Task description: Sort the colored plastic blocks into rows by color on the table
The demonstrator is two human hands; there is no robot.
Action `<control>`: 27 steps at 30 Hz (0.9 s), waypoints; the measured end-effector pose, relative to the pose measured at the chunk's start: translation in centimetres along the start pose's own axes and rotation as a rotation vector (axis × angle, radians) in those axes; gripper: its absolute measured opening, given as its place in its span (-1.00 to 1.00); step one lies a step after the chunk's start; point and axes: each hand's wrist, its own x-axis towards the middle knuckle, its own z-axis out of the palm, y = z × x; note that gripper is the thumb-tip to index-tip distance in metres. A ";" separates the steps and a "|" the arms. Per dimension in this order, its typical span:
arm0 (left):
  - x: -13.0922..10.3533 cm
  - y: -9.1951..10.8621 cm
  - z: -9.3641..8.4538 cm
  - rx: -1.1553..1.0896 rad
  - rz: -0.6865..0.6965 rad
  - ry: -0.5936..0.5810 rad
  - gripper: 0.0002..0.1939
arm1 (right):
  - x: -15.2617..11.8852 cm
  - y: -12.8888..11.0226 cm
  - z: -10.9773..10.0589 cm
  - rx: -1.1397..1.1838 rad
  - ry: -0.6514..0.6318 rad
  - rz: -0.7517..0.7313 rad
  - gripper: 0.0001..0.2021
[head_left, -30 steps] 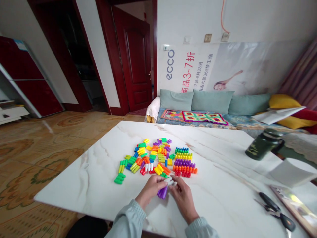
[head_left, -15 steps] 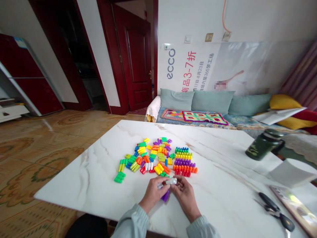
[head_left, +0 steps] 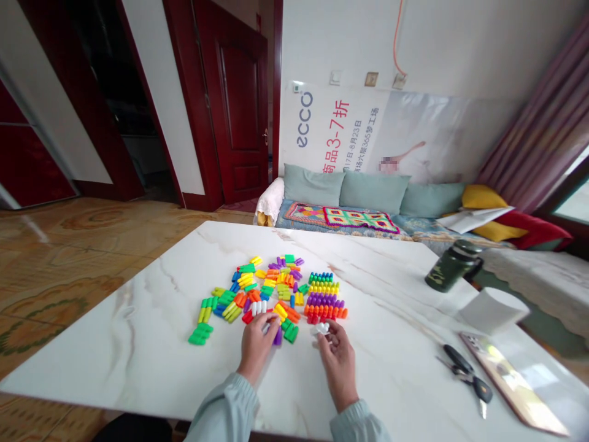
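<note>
Colourful small plastic pieces lie in a loose pile on the marble-patterned table. To the right of the pile stand neat rows of green-blue, yellow, purple, orange and red pieces. My right hand holds white pieces between thumb and fingers, just below the red row. My left hand is at the pile's near edge, its fingers closed on something whitish, mostly hidden by them. A purple piece lies beside its fingertips, with a green group further right.
On the right are a dark green bottle, a white paper object, keys and a phone. Behind the table is a sofa with cushions. A dark red door stands at the back.
My hands have moved apart, the left one toward the pile. White pieces remain in my right hand. The purple and green pieces near my left hand are less covered. The view has shifted right.
</note>
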 end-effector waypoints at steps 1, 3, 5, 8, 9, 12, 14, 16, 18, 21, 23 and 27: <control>-0.1 0.1 0.0 0.005 0.002 -0.005 -0.80 | 0.1 0.0 -0.8 -0.029 0.052 -0.004 -0.55; -0.2 0.3 0.1 0.018 -0.001 0.003 -0.81 | 0.7 0.2 -2.8 -0.126 0.141 -0.013 -0.57; -0.2 0.5 0.1 0.038 0.001 0.016 -0.82 | 1.6 0.5 -4.6 -0.256 0.186 -0.005 -0.60; -0.1 0.5 0.1 0.054 0.017 0.022 -0.83 | 2.9 0.8 -6.0 -0.438 0.224 0.004 -0.63; -0.1 0.4 0.1 0.054 0.022 0.019 -0.83 | 3.2 0.8 -6.0 -0.486 0.225 0.002 -0.64; -0.1 0.2 0.1 0.052 0.015 0.013 -0.83 | 3.6 0.6 -5.3 -0.617 0.195 0.011 -0.66; -0.2 0.1 0.1 0.054 0.013 0.013 -0.82 | 3.5 0.2 -4.8 -0.695 0.166 0.038 -0.67; -0.2 0.1 0.1 0.057 0.015 0.014 -0.82 | 3.5 -0.1 -4.5 -0.739 0.146 0.058 -0.68; -0.2 0.1 0.1 0.055 0.013 0.016 -0.82 | 3.5 -0.3 -4.6 -0.758 0.154 0.056 -0.67; -0.2 0.3 0.1 0.042 0.006 0.017 -0.82 | 3.6 -0.4 -5.1 -0.799 0.176 0.036 -0.67; -0.2 0.4 0.1 0.036 0.002 0.016 -0.82 | 3.6 -0.5 -5.3 -0.837 0.177 0.028 -0.68; -0.2 0.5 0.1 0.025 0.005 0.026 -0.83 | 2.8 -0.5 -4.6 -0.880 0.142 -0.031 -0.70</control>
